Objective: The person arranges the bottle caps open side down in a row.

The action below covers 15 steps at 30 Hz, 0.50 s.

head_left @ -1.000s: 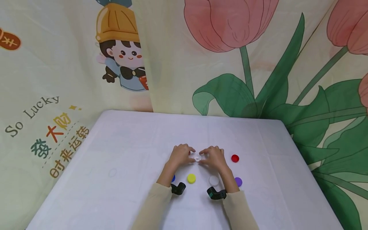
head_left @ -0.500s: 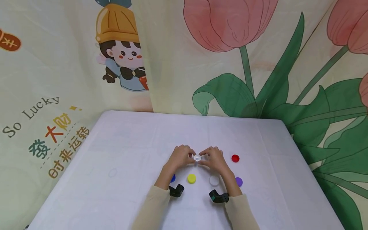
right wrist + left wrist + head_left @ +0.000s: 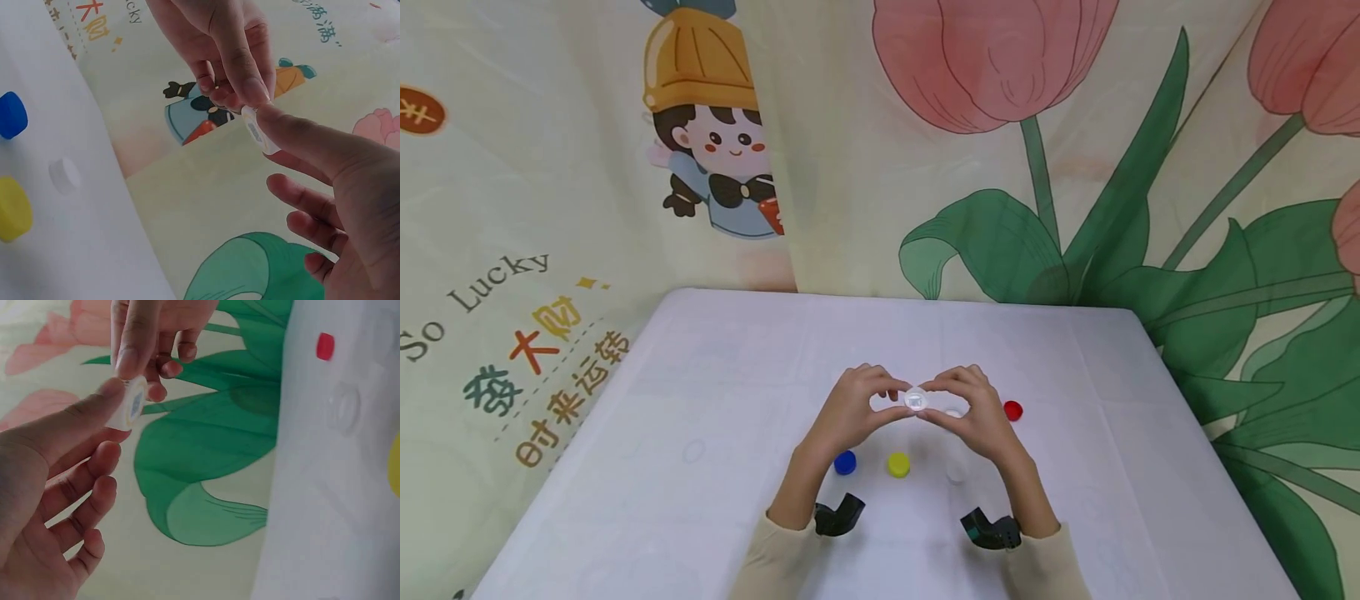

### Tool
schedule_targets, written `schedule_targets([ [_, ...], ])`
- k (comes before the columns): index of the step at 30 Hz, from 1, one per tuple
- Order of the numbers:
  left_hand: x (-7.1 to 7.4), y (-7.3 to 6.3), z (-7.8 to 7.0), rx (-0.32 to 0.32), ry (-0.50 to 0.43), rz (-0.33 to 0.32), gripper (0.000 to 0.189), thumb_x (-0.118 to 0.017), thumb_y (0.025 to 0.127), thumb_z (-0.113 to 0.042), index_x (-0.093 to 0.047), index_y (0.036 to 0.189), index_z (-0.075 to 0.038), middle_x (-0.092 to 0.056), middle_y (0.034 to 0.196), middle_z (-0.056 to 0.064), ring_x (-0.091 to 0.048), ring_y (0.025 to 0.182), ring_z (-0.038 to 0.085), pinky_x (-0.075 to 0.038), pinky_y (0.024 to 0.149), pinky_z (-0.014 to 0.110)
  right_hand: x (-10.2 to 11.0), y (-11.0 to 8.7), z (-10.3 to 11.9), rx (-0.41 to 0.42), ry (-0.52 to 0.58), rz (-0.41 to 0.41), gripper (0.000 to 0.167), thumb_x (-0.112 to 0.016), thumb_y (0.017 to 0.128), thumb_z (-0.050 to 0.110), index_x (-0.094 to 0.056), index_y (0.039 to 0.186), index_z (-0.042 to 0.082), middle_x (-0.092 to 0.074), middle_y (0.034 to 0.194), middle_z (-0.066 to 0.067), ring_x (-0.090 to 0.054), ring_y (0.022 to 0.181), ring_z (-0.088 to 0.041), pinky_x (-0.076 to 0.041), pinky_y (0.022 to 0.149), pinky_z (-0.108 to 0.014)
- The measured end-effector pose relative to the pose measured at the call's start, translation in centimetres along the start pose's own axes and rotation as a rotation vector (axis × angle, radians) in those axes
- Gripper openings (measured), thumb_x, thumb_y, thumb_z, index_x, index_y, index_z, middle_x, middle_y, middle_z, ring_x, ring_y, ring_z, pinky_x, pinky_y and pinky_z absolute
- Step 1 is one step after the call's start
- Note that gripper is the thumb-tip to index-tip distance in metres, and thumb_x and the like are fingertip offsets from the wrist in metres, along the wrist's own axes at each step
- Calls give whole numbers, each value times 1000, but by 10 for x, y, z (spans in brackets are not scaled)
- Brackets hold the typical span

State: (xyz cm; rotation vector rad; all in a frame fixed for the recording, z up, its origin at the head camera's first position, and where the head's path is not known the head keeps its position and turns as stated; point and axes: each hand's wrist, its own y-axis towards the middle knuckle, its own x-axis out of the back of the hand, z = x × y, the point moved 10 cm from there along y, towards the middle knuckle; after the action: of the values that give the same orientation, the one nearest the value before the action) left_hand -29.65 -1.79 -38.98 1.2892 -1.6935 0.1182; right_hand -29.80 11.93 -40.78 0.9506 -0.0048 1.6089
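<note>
Between my two hands, a small white round cap (image 3: 915,400) is held up above the table. My left hand (image 3: 848,410) pinches its left edge between thumb and forefinger, and my right hand (image 3: 982,412) pinches the right edge the same way. From the left wrist the cap (image 3: 134,405) appears tilted, with a greyish mark on its flat face. The other fingers of both hands curl loosely away from it. Close behind my right hand lies a pale cap (image 3: 953,412), partly covered by the hand.
On the white-covered table (image 3: 715,375) lie a blue cap (image 3: 845,462), a yellow cap (image 3: 898,465), a whitish cap (image 3: 956,472) and a red cap (image 3: 1013,411). A printed curtain (image 3: 842,150) hangs behind the table's back edge.
Both hands have raised the white cap off the table towards the camera. The blue cap has come into fuller view, while the purple cap is now hidden by my right arm.
</note>
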Motion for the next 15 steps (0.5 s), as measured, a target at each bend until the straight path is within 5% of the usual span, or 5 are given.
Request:
schedule_targets([
  [9,22,-12,-19,-92,-193,-106,29,-81,70,-29,-73,95,-17,-58,77,-13,-52,74,9,-40,71,34,17,-6,33,92,73,-27,33,-83,68,16,-72,98,15,-61,96,5,-45,91,-15,-42,71,-31],
  [12,26,-14,-17,-18,-278,-115,28,-81,71,-24,-73,97,-16,-59,75,-10,-54,73,12,-38,72,35,23,-6,51,118,69,-36,32,-84,65,8,-72,95,8,-61,93,-2,-45,89,-19,-41,71,-28],
  [15,24,-16,-5,127,-377,-122,22,-75,77,-28,-73,95,-17,-62,75,-8,-56,74,15,-38,73,38,30,-5,69,134,68,-45,31,-82,64,1,-71,93,2,-61,90,-8,-45,87,-21,-39,71,-25],
])
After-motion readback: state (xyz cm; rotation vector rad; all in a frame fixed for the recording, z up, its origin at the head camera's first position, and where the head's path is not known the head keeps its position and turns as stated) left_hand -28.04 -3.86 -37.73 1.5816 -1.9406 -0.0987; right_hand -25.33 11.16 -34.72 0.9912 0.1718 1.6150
